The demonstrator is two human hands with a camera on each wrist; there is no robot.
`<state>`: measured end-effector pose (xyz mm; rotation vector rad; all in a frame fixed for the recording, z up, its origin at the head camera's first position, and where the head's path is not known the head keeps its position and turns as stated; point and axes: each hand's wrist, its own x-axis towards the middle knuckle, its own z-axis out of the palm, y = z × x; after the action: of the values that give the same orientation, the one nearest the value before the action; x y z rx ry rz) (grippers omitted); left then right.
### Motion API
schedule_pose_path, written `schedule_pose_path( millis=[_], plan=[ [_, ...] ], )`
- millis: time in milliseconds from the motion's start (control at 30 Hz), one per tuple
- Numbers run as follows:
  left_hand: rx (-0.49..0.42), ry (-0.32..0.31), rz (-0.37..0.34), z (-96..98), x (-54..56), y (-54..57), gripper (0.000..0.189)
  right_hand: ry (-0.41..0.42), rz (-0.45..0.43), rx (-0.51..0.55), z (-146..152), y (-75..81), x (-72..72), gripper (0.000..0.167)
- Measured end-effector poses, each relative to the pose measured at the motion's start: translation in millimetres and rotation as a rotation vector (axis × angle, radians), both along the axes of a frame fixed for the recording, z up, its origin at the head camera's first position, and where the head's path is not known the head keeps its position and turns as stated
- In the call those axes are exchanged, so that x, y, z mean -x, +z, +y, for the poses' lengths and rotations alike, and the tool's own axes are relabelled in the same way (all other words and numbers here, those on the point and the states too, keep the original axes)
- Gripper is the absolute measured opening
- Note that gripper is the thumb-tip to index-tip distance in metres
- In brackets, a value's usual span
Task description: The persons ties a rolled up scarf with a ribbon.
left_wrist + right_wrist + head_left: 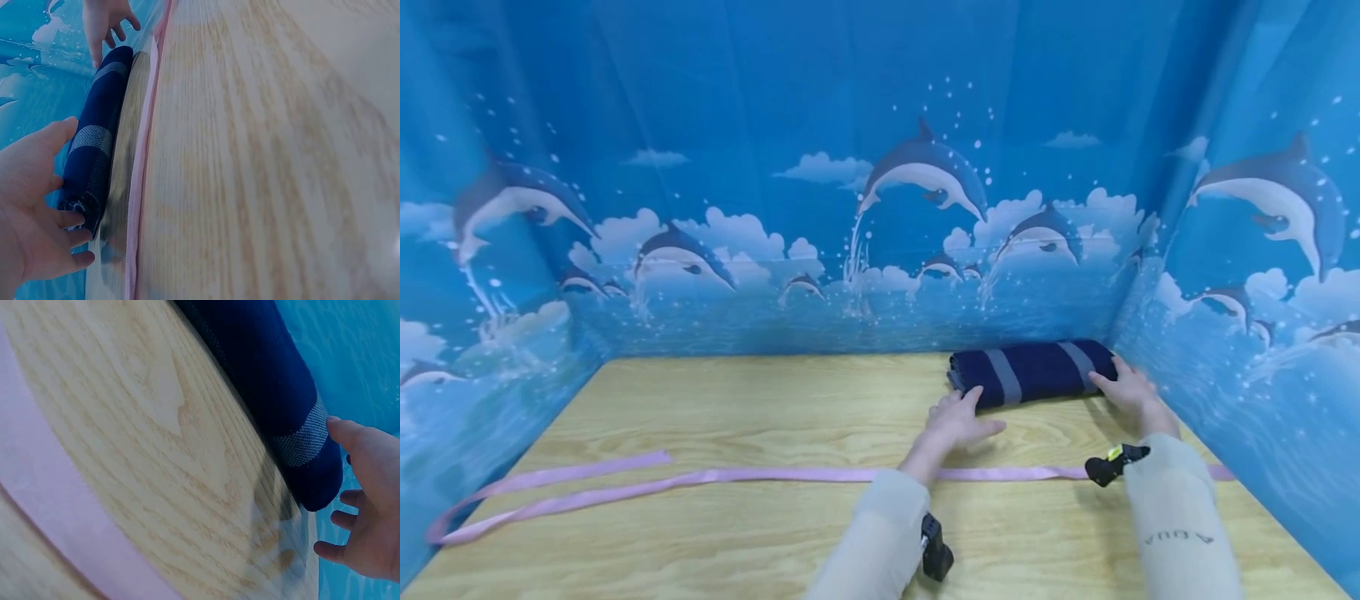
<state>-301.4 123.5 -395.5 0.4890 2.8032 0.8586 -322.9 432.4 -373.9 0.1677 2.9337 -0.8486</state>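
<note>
Navy fabric, crossed by grey bands [1004, 379], is seen as a neat roll [1041, 372] laid at the right of the frame, along the back edge of the wooden table [737, 408]. Its left end is met by the left hand [958, 421], whose fingers are spread and not closed round the cloth; its right end is met by the right hand [1131, 396], likewise held loose, with the thumb placed near a band. Whether the roll is firmly touched by every fingertip cannot be told.

The step in hand is judged to be the settling of the roll by its ends. It is best done with light, equal pressure from both sides, so that the layers shown at the left end are not pushed out or loosened. The roll is best kept parallel to the back edge, and the pink ribbon [775, 475], stretched across the lower frame beneath the arms, is best left undisturbed by the sleeves.

Counted: one roll, two bands, one ribbon doubled back at lower left, one table, two hands, two sleeves [880, 533], and two black wrist devices [936, 550].
</note>
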Motion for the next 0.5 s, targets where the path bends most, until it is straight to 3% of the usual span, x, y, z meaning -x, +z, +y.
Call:
schedule_pose_path(
  millis=[333, 500],
  plan=[
    [-0.003, -0.016, -0.019, 0.0, -3.4, -1.1, 0.073, 0.002, -0.039, -0.006, 2.5, -5.1, -1.2, 0.083],
    [-0.022, -0.006, -0.035, -1.2, -3.3, 0.7, 0.073, 0.035, 0.007, -0.009, 1.8, -6.5, 2.0, 0.081]
  ],
)
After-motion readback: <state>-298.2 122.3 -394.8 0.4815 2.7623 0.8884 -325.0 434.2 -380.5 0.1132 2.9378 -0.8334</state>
